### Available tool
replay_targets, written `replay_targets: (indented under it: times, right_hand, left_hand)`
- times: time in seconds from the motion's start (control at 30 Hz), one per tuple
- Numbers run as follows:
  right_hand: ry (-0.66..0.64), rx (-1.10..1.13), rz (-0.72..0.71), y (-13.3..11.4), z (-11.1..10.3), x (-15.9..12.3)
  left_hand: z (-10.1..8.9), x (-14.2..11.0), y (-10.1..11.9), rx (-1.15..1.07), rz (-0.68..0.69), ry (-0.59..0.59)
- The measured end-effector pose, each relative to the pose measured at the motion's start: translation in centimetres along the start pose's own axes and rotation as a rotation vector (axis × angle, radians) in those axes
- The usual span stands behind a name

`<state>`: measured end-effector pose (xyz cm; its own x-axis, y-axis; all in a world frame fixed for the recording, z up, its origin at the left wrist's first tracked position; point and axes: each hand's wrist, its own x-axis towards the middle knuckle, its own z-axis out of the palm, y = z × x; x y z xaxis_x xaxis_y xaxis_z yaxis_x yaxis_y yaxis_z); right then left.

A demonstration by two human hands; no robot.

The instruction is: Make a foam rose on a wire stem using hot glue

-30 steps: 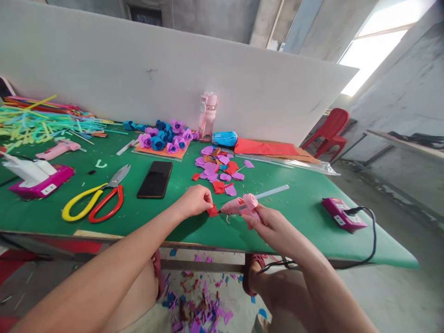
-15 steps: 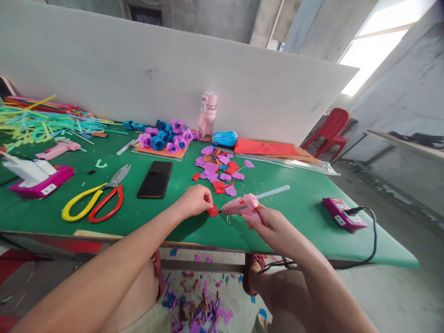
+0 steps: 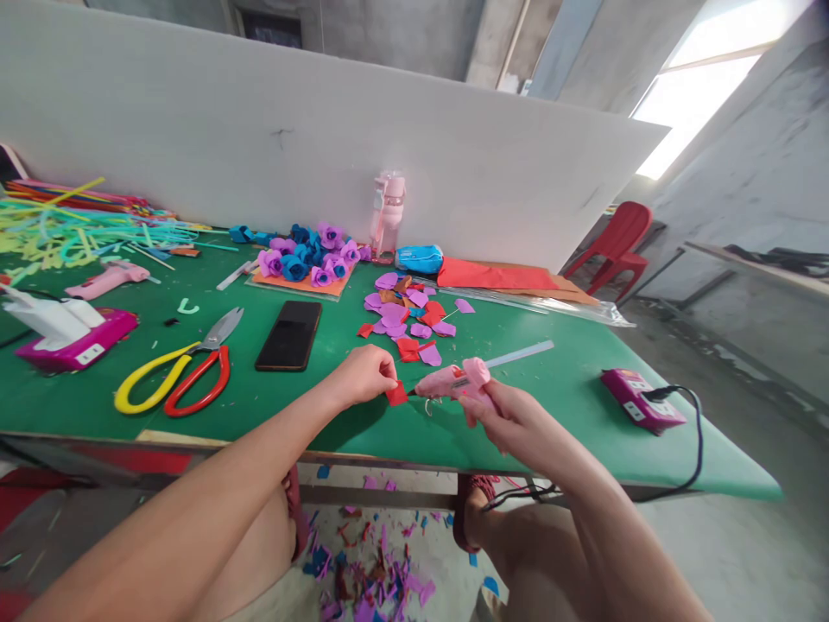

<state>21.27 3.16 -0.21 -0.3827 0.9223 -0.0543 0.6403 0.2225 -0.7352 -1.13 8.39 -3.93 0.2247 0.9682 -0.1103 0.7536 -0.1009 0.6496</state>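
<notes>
Between the fingertips of my left hand (image 3: 366, 376) is a small red paper petal (image 3: 397, 394), pinched just above the green tabletop. My right hand (image 3: 511, 413) is closed around the handle of a pink hot glue gun (image 3: 453, 380). Its dark nozzle points left and sits close to the petal's right edge; whether they touch I cannot tell. A clear glue stick (image 3: 522, 353) sticks out of the gun's back. Behind both hands lies a loose heap of purple, red and brown petals (image 3: 395, 315).
Left of my hands lie a black phone (image 3: 289, 335) and scissors (image 3: 187, 367) with yellow and red handles. Blue and purple paper flowers (image 3: 311, 257) rest farther back, near a pink bottle (image 3: 389, 216). A magenta power socket (image 3: 641, 402) with a black cord stands at the right.
The glue gun has shifted slightly to the right, its nozzle drawing back a little from the petal. My left hand and the petal have barely moved.
</notes>
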Motion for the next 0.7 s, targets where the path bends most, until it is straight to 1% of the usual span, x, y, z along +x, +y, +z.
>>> replay_targets:
  times: [0.1, 0.2, 0.27, 0.33, 0.43, 0.5, 0.53, 0.6, 0.7]
  right_hand:
    - [-0.037, 0.190, 0.104, 0.4, -0.8, 0.0]
    - [-0.068, 0.392, 0.133, 1.4, -2.0, 0.0]
    - [-0.043, 0.488, 0.144, 2.7, -3.0, 0.2]
    - [0.036, 0.506, 0.175, 4.4, -4.0, 0.3]
    - [0.202, 0.411, 0.257, 7.0, -5.1, 0.7]
    - [0.292, 0.292, 0.315, 8.4, -5.3, 1.0]
    - [0.317, 0.197, 0.336, 8.9, -5.2, 1.3]
    - [0.339, -0.061, 0.390, 9.6, -5.0, 1.8]
    - [0.388, -0.237, 0.431, 9.8, -4.9, 2.3]
  left_hand:
    - [0.0, 0.1, -0.5, -0.153, -0.007, -0.026]
    - [-0.1, 0.3, -1.1, -0.344, -0.021, -0.071]
    - [-0.2, 0.4, -1.4, -0.442, -0.057, -0.111]
    - [-0.5, 0.4, -1.6, -0.524, -0.097, -0.150]
    - [-1.0, 0.2, -1.3, -0.625, -0.099, -0.176]
    - [-1.5, -0.1, -0.8, -0.673, -0.081, -0.180]
    - [-1.7, -0.2, -0.4, -0.693, -0.076, -0.182]
    - [-2.0, -0.5, 0.2, -0.718, -0.080, -0.187]
    - [-2.3, -0.9, 0.9, -0.709, -0.072, -0.177]
